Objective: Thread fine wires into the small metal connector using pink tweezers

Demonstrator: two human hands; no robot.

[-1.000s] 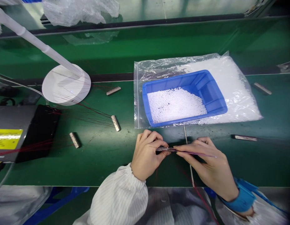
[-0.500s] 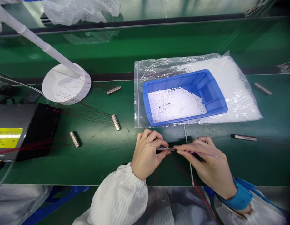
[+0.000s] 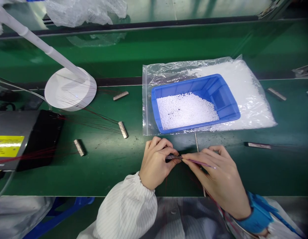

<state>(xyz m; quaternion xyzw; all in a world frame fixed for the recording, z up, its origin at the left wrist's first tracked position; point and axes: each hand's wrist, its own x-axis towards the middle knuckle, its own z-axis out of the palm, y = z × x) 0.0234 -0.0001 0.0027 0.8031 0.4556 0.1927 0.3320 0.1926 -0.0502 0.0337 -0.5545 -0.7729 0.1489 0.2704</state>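
Observation:
Between the thumb and fingers of my left hand [image 3: 157,162] is a small dark strip-shaped part [image 3: 172,157]. My right hand [image 3: 218,174], with a blue band at the wrist, pinches a thin pinkish tool [image 3: 200,163] whose near end meets the strip's right end. Both hands are close together over the green table, just in front of a blue bin [image 3: 196,127] of small white beads [image 3: 187,111]. Thin red wires hang below the hands. Where the tool touches the strip is hidden by my fingertips.
The bin sits on a clear bag [image 3: 253,99] of white beads. Metallic strips with fine wires [image 3: 123,129] lie to the left, others to the right. At the left are a white round dish [image 3: 69,94] under a pale tube and a black-and-grey box [image 3: 48,139].
My right hand has shifted slightly left and down, and the tool in it now points more steeply down to the right. My left hand has barely moved.

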